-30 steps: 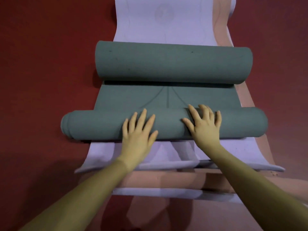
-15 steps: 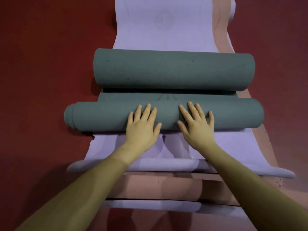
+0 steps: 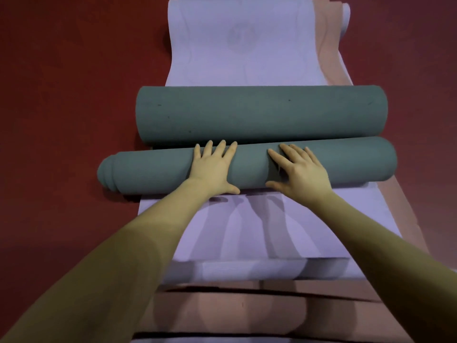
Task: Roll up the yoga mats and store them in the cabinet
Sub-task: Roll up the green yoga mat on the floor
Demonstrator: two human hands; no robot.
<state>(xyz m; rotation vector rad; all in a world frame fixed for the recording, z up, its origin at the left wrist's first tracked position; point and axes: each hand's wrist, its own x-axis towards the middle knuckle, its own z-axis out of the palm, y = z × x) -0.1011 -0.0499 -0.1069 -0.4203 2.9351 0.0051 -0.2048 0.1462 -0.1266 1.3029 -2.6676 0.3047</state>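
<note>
Head view is showing you the red floor (image 3: 61, 120) spreading out on both sides, with a stack of mats lying lengthwise down the middle. The lilac mat (image 3: 237, 58) is lying flat on top of a pink mat (image 3: 329, 45), whose edge is peeking out along the right side and again at the near end. Across the lilac mat the green mat (image 3: 259, 115) is sitting with both of its ends rolled — the far roll is the thicker one, and the near roll (image 3: 148, 172) is lying just in front of it, touching it along its length, its left end sticking out over the floor and showing stepped layers. Your left hand (image 3: 212, 167) is pressing flat on the near roll, fingers straight and spread, thumb down at the roll's near edge. Your right hand (image 3: 301, 169) is resting on the same roll just beside it — fingers also extended, nothing curled round the mat. Neither grip is closing on anything.
</note>
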